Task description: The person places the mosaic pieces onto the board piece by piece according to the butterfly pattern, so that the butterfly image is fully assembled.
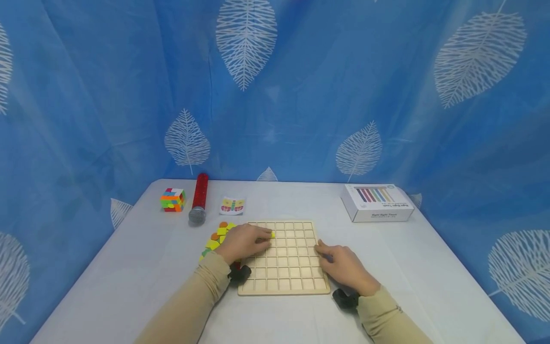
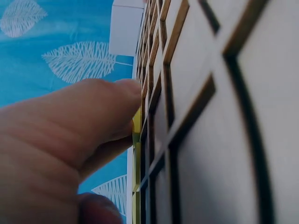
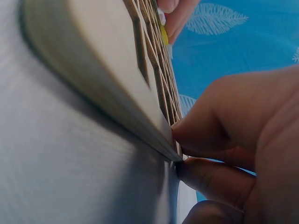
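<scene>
A wooden grid board (image 1: 284, 292) with many square recesses lies flat on the white table. My left hand (image 1: 246, 241) reaches over its upper left part and pinches a small yellow tile (image 1: 272, 234) at the fingertips. In the left wrist view the yellow tile (image 2: 137, 122) shows beneath the thumb, right at the grid, with more yellow along the row below it. My right hand (image 1: 343, 268) grips the board's right edge; in the right wrist view the thumb (image 3: 191, 133) lies on the rim and the fingers bend against the side.
Loose yellow, orange and green tiles (image 1: 211, 244) lie left of the board, partly hidden by the left hand. Behind stand a puzzle cube (image 1: 173, 200), a red microphone (image 1: 200, 195) and a butterfly picture card (image 1: 232, 206). A white box (image 1: 380, 204) sits back right, before a blue curtain (image 1: 301, 95).
</scene>
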The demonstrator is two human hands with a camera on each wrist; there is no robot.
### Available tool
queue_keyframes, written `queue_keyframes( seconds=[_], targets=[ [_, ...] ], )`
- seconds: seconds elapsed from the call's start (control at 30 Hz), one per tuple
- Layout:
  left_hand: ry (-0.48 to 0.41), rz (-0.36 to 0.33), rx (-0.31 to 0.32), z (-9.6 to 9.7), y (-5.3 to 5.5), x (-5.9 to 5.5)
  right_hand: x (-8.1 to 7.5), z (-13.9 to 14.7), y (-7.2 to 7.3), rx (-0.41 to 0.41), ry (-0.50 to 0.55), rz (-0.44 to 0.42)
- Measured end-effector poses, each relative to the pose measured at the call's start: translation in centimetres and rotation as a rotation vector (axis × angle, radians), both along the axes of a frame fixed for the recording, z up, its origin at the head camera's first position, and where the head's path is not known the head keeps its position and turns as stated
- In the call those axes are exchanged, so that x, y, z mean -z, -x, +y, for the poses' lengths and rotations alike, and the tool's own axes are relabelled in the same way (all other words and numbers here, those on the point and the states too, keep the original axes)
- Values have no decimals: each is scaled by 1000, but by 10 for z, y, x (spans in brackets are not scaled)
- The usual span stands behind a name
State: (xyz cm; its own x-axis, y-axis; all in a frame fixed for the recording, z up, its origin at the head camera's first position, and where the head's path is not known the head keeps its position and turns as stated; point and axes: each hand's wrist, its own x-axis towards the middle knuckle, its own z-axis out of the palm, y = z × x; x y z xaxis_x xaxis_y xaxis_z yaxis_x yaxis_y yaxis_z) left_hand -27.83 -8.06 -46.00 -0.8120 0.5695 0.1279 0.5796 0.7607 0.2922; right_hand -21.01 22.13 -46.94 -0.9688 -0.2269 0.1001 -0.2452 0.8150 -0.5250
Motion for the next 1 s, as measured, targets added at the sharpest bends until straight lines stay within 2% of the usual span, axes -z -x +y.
queue_keyframes(
  seconds=[0.1, 0.33, 0.63, 0.7, 0.8, 1.0],
  targets=[
    [36, -30, 0, 1, -1, -1, -1, -1, 0, -2, -1, 2],
    [91, -20, 7, 1, -2, -2, 1, 0, -1, -2, 3, 4],
    [39, -24, -4, -1, -1, -3, 1, -1, -1, -3, 3, -2],
    [20, -32, -22, -3, -1, -5, 1, -1, 0, 2, -4, -8],
    [-18, -45, -116, -9, 2, -11, 0, -1, 0, 8, -13, -19],
    [-96, -96, -458, -40, 11, -25, -2, -1, 1, 1, -11, -13]
  ],
)
